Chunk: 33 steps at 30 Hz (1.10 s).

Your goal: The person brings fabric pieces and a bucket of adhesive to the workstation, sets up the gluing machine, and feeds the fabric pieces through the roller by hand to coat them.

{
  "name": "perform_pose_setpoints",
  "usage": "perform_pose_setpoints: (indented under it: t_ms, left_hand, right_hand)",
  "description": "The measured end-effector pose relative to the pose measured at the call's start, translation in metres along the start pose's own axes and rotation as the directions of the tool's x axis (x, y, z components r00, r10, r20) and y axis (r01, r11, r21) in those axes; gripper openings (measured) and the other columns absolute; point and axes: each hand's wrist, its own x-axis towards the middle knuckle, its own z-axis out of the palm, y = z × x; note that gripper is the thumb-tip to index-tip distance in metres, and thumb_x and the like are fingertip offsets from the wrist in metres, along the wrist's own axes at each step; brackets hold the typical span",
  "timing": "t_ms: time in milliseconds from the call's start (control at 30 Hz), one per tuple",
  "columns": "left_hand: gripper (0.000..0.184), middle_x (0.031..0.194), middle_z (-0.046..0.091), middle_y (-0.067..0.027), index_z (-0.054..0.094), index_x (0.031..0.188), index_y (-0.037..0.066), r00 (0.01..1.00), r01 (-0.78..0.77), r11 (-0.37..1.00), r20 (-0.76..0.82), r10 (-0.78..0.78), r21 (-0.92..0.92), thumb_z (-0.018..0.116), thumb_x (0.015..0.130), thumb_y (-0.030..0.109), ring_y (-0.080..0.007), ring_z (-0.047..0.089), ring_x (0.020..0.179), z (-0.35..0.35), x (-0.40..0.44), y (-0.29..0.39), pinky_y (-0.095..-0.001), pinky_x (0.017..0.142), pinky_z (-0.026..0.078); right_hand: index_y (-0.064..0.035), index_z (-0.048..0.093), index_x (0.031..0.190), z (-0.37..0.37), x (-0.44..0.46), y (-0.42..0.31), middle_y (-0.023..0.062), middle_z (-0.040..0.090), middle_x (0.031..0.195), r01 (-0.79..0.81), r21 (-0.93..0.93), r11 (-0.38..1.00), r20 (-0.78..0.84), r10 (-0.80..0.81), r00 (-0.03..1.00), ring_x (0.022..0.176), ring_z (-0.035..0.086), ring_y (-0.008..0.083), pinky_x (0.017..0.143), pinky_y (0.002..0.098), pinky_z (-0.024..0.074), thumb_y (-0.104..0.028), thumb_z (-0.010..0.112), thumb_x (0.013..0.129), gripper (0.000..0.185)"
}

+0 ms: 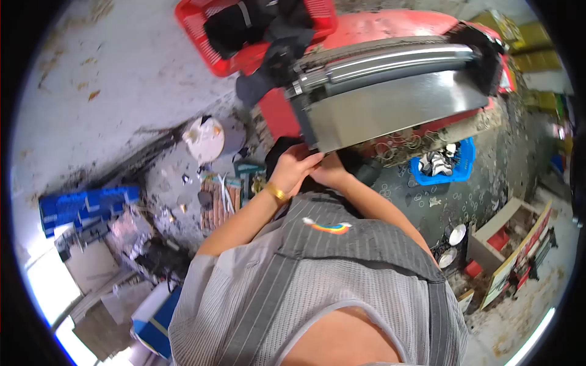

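Observation:
My left hand (292, 168), with a gold band at the wrist, is closed, its fingers bent together at the near left corner of a red machine (384, 23). Close against it, my right hand (329, 172) has its fingers curled and partly covered. What the fingers grip is hidden or too small to name. Dark material (279, 148) shows just behind my left hand. Right above both hands is the machine's shiny metal plate (397, 110), with a long steel roller (403, 63) along its far side.
A red basket (204, 46) of black pieces stands at the machine's far left. Loose rings and scraps (397, 146) lie below the plate. On the floor to the right sits a blue basket (445, 179) with black-and-white pieces. A white bucket (204, 141) and blue crates (88, 207) are at left.

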Motion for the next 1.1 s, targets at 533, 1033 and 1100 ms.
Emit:
perform_pose_setpoints:
  t_ms: [533,1033,1100]
  left_hand:
    - [0.035,0.114,0.053,-0.0200,0.043,0.115,-0.012,0.988,0.155,0.984,0.024,-0.154,-0.083,0.055,0.085,0.002,-0.0278,0.053,0.108,-0.031,0.010,-0.011,-0.0352,0.095,0.043]
    - [0.022,0.100,0.061,-0.0119,0.056,0.101,-0.004,0.987,0.156,0.980,-0.021,-0.160,-0.124,0.061,0.080,0.000,-0.0215,0.059,0.093,-0.018,0.009,-0.007,-0.0317,0.086,0.047]
    - [0.022,0.099,0.061,-0.0122,0.056,0.101,-0.005,0.988,0.151,0.979,-0.006,-0.153,-0.135,0.061,0.080,0.000,-0.0223,0.059,0.093,-0.019,0.010,-0.010,-0.0321,0.086,0.047]
  right_hand:
    - [-0.0009,0.052,0.115,0.012,-0.012,0.024,0.0118,0.052,0.119,0.114,-0.217,0.970,0.098,-0.095,0.991,0.118,0.041,0.0287,0.104,0.0415,0.0248,-0.020,0.044,0.082,0.039]
    - [-0.0031,0.054,0.108,-0.010,-0.001,0.000,0.0139,0.055,0.110,-0.160,0.186,0.969,0.370,0.081,0.925,0.109,0.047,0.0266,0.096,0.0372,0.0347,-0.025,0.046,0.083,0.034]
    - [-0.0032,0.055,0.097,-0.022,-0.001,-0.012,0.0126,0.058,0.095,-0.162,0.281,0.946,0.381,0.045,0.924,0.094,0.054,0.0276,0.085,0.0380,0.0425,-0.020,0.048,0.081,0.024]
